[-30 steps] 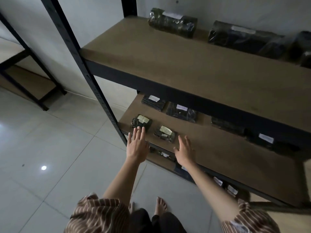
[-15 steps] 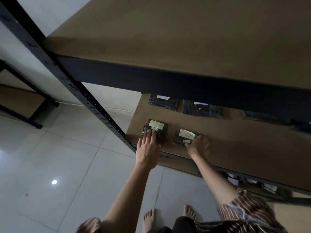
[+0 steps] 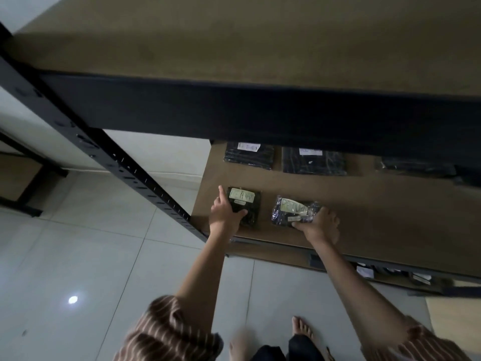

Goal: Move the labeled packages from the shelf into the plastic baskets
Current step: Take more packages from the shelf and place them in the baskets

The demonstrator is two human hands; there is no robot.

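While both arms reach in under the upper board, the left hand [image 3: 225, 216] has hold of the left front package [image 3: 246, 204]: thumb laid across its near top face, index finger stretched out straight along its left edge, the other fingers hidden, so how far they wrap underneath cannot be told. That package is dark, wrapped in plastic, with a pale handwritten label, and it sits near the front left corner of the middle shelf board [image 3: 377, 217].

Over to the right hand [image 3: 321, 225], and it grips the right front package [image 3: 292, 211] at its near right corner, thumb on top by the small white sticker, fingers curled round the right edge. This one carries a pale label reading RETURN and lies just beside the first, a gap of bare board between them.

Further back on the same board, three more dark packages lie in a row: a back left package [image 3: 248, 156] with a white label, a back middle package [image 3: 313, 161] also labelled, and a third one [image 3: 416, 166] half hidden under the black front beam [image 3: 260, 110] of the upper shelf. Lower down, more white labels [image 3: 364, 271] peek out from the bottom shelf. Bare feet [image 3: 302, 328] stand on the pale tiled floor [image 3: 78, 256], striped sleeves [image 3: 169, 332] at the bottom edge
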